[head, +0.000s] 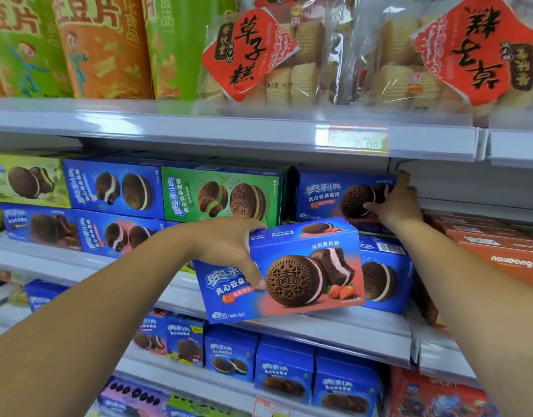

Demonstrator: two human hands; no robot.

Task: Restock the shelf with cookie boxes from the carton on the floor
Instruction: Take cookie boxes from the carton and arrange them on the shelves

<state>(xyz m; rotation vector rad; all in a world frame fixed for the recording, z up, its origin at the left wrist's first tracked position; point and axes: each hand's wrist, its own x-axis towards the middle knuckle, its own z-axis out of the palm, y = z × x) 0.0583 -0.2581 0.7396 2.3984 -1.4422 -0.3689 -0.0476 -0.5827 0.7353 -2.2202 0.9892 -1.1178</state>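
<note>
My left hand (229, 248) grips a blue strawberry cookie box (301, 272) by its top left corner, thumb on the front face. It holds the box tilted, in front of the middle shelf's edge (334, 326). My right hand (394, 203) rests on the right end of another blue cookie box (328, 194), the upper one of a stack on that shelf, with the fingers spread over its front and upper right corner. A further blue box (382, 278) stands below it, partly hidden behind the held one. The carton on the floor is out of view.
Green and blue cookie boxes (223, 194) fill the middle shelf to the left in two layers. Orange-red boxes (494, 248) lie to the right. The shelf above (199, 127) carries snack bags and wrapped cakes. Smaller blue boxes (283, 368) stand on the lower shelf.
</note>
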